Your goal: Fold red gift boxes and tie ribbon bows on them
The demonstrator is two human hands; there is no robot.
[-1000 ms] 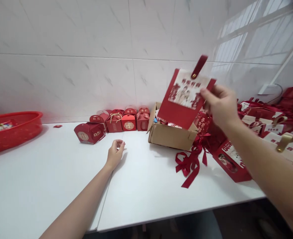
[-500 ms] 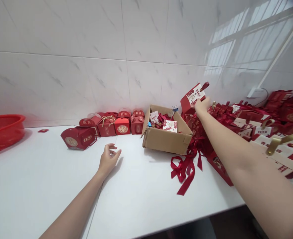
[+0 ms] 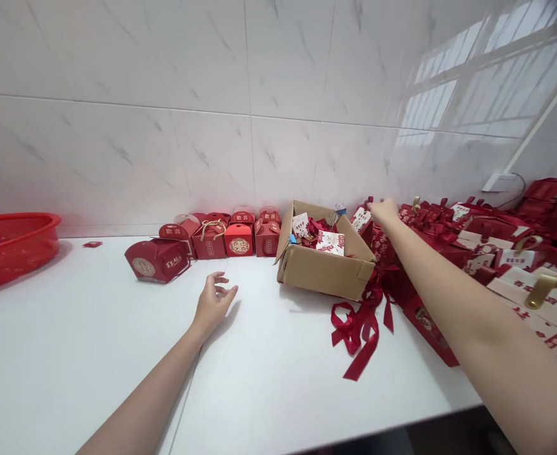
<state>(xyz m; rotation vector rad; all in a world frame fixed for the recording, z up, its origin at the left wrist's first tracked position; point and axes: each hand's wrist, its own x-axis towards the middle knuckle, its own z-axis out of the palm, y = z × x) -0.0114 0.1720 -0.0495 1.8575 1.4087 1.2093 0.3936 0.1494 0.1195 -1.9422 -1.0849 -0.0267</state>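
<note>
My left hand [image 3: 215, 298] rests on the white table with its fingers loosely curled and apart, holding nothing. At the far side, my right hand [image 3: 385, 210] has its fingers closed at the top strap of a red and white gift box [image 3: 361, 218]. That gift box stands low behind the right end of an open cardboard box [image 3: 323, 270], which partly hides it. Inside the cardboard box lie red ribbon pieces and white-red printed cards [image 3: 330, 242]. Nearest to my left hand stands a dark red gift box [image 3: 158, 260] with a round gold emblem.
Several small red gift boxes [image 3: 239, 240] line the tiled wall. A red plastic basin [image 3: 17, 253] and a small red packet [image 3: 92, 244] are at left. Loose red ribbon [image 3: 361, 335] lies before the cardboard box. Many red and white gift boxes [image 3: 515, 253] crowd the right side.
My right hand has lowered the red and white gift box from above the pile to behind the cardboard box. The view has shifted slightly; my left hand keeps its pose.
</note>
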